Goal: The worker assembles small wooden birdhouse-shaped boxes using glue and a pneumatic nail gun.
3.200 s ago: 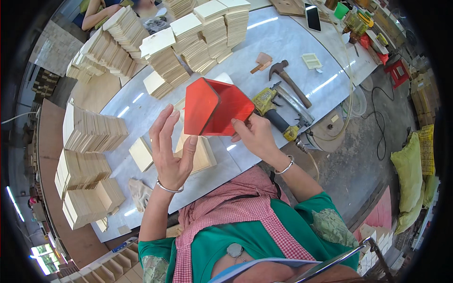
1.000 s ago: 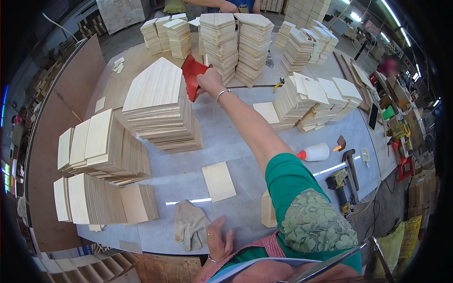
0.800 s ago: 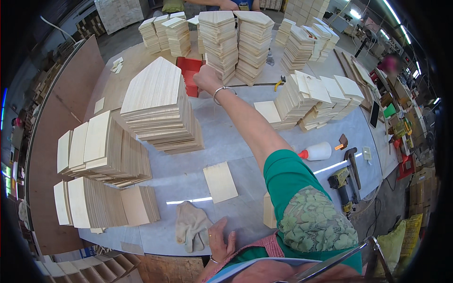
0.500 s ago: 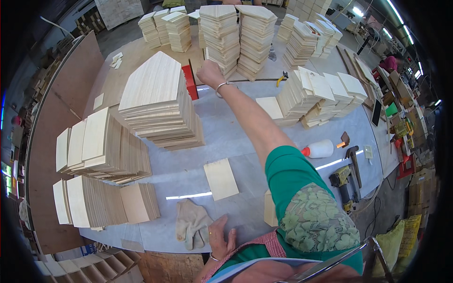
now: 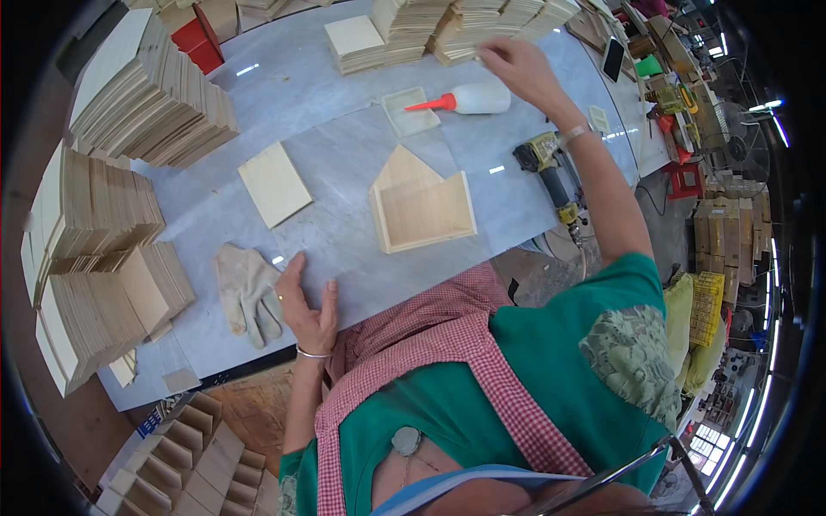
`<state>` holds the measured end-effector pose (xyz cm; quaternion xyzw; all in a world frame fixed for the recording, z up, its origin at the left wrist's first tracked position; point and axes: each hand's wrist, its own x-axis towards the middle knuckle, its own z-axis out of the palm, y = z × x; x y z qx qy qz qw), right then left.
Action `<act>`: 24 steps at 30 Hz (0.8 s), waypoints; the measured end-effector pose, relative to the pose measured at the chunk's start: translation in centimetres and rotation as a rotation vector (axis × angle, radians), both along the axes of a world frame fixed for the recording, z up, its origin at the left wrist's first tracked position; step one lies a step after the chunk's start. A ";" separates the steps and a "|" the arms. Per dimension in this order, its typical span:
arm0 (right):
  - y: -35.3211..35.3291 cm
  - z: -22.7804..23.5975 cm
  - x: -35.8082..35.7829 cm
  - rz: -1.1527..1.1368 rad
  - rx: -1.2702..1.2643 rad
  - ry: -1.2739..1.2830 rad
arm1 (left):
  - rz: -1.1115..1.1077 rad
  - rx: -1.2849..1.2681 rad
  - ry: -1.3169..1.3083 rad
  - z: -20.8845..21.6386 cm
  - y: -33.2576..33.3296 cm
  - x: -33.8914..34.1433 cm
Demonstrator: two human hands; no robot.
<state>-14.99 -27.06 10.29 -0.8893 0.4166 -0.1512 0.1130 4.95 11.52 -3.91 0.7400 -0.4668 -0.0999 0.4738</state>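
My right hand (image 5: 521, 76) is raised above the far right of the table, thumb and fingertips together in a pinch. Whatever they hold, if anything, is too small to make out. Just left of it lies a white squeeze bottle (image 5: 480, 98) with a red nozzle resting over a shallow wooden tray (image 5: 410, 112). My left hand (image 5: 309, 311) rests at the near table edge, fingers apart, beside a pale work glove (image 5: 246, 294). Between the hands stands a partly assembled wooden box (image 5: 422, 211) with a pointed back panel. A flat wooden board (image 5: 275, 184) lies left of it.
Stacks of pointed wooden panels (image 5: 159, 95) and more boards (image 5: 103, 301) line the left side. A red bin (image 5: 198, 40) stands behind them. Further wood stacks (image 5: 413, 34) sit at the far edge. A nail gun (image 5: 551, 176) with a hose lies at right, a phone (image 5: 613, 58) beyond.
My right hand has come back from the far stacks to above the bottle's right side. The view has swung down and right, bringing the wooden box into sight. My left hand still rests by the glove.
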 end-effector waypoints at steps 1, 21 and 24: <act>0.3 -0.5 -3.4 -0.079 -0.007 0.030 | -0.019 -0.005 -0.001 0.0 0.0 -0.1; -5.2 -8.3 -7.6 0.199 0.591 0.095 | -0.480 0.307 0.132 3.3 -8.6 -1.4; -4.5 -8.8 -8.0 0.198 0.593 0.095 | -0.433 0.258 0.177 2.7 -8.3 -1.6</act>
